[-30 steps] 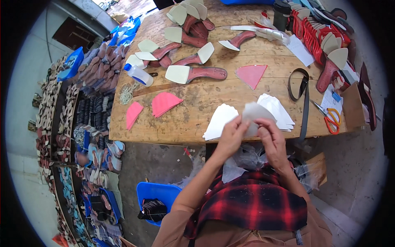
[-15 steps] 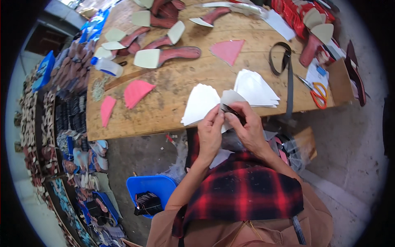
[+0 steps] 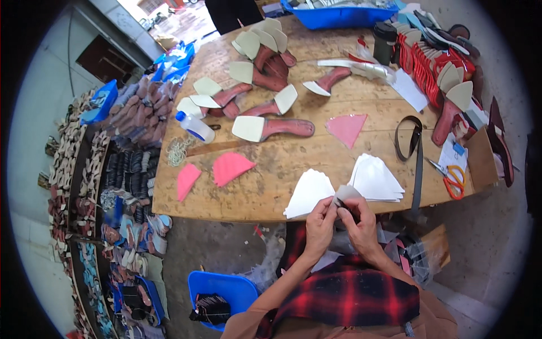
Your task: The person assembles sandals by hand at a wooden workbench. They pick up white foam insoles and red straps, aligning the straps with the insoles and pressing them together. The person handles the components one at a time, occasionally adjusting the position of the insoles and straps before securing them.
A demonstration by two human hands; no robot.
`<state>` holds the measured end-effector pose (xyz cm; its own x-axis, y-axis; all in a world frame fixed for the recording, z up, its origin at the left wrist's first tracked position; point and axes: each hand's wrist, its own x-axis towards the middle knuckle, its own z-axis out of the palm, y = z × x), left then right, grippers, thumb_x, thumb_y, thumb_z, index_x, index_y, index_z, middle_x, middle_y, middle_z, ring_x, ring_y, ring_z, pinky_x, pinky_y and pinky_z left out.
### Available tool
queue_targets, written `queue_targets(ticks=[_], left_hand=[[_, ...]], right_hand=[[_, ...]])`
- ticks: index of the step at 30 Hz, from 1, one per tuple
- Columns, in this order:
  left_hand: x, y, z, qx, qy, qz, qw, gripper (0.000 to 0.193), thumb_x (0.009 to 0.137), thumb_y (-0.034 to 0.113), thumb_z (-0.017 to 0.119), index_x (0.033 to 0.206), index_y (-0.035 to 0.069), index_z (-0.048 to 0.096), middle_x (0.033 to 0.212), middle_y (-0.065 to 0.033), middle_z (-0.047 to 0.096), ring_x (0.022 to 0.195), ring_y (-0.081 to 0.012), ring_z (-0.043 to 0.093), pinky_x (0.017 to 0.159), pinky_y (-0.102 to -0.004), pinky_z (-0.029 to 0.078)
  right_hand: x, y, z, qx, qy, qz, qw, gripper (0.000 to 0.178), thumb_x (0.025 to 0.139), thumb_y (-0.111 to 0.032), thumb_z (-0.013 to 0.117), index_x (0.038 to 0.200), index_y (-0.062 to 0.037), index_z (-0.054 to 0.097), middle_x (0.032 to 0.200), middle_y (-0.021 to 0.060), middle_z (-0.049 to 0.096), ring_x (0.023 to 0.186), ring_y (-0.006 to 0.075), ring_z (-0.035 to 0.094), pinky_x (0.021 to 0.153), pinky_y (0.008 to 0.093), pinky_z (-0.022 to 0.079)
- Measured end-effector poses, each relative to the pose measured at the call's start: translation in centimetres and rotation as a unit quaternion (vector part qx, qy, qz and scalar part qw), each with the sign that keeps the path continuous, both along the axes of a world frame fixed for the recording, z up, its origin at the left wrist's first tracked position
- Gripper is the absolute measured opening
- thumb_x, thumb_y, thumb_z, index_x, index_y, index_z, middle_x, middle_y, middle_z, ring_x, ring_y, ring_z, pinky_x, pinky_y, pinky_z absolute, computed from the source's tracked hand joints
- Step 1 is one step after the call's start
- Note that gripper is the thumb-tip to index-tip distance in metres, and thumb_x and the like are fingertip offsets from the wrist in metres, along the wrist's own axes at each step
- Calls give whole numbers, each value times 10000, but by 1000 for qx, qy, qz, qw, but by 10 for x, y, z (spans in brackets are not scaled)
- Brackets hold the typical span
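Observation:
At the table's front edge, my left hand (image 3: 320,230) and my right hand (image 3: 360,227) meet around a thin light-grey sheet piece (image 3: 345,194) with a rounded top. The fingers of both hands are closed on it. Something small and dark shows within my right hand; its kind is hidden by the fingers. Just left of the held piece lies a stack of white fan-shaped pieces (image 3: 309,192). A second white stack (image 3: 375,178) sits beyond my right hand.
Pink fan-shaped pieces (image 3: 231,168) lie to the left, near a capped bottle (image 3: 196,127). Reddish insoles with cream toe pieces (image 3: 288,127) spread across the far table. On the right are a black strap (image 3: 418,169) and orange-handled scissors (image 3: 453,182). A blue bin (image 3: 223,285) stands below.
My view has tilted up, showing more of the table's far side. Both hands stay together on the grey piece, of which less shows now. The dark thing is more covered by my fingers.

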<state>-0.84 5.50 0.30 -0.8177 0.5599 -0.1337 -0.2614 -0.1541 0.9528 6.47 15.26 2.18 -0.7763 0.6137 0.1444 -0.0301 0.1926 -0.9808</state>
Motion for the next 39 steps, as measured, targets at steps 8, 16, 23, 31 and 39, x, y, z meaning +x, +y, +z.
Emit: queue_targets(ticks=[8, 16, 23, 31, 39], left_hand=[[3, 3, 10, -31, 83, 18, 996, 329, 1001, 110, 528, 1271, -75, 558, 1009, -60, 666, 910, -85, 592, 798, -228, 489], [9, -1, 8, -92, 124, 36, 987, 314, 977, 98, 548, 1231, -82, 585, 1006, -115, 701, 914, -99, 608, 796, -255, 496], [15, 1, 6, -126, 94, 15, 987, 326, 968, 117, 566, 1239, -62, 593, 1041, -109, 696, 941, -100, 604, 833, -253, 488], [10, -2, 4, -38, 50, 18, 998, 347, 992, 97, 524, 1294, -72, 551, 1109, -89, 666, 982, -104, 595, 855, -242, 486], [18, -4, 14, -78, 64, 20, 995, 309, 983, 80, 545, 1242, -84, 586, 1095, -56, 657, 953, -82, 582, 838, -212, 461]], right_hand=[[0, 0, 6, 25, -1, -28, 999, 218, 899, -130, 646, 1064, -3, 579, 906, 151, 639, 801, 235, 634, 714, 339, 508], [4, -1, -1, 93, -25, -17, 995, 191, 905, -125, 626, 1044, -2, 579, 916, 174, 632, 809, 327, 635, 691, 373, 496], [6, 5, -2, 9, -73, -1, 997, 136, 958, -120, 570, 1030, -5, 567, 910, 123, 618, 821, 206, 608, 714, 332, 484], [5, 0, -1, -46, -21, 9, 999, 234, 918, -122, 631, 1102, 1, 556, 965, 109, 636, 886, 171, 616, 794, 305, 491], [8, -7, -1, 54, -40, -12, 998, 161, 938, -148, 595, 1020, -15, 554, 846, 107, 608, 751, 224, 604, 682, 329, 485]])
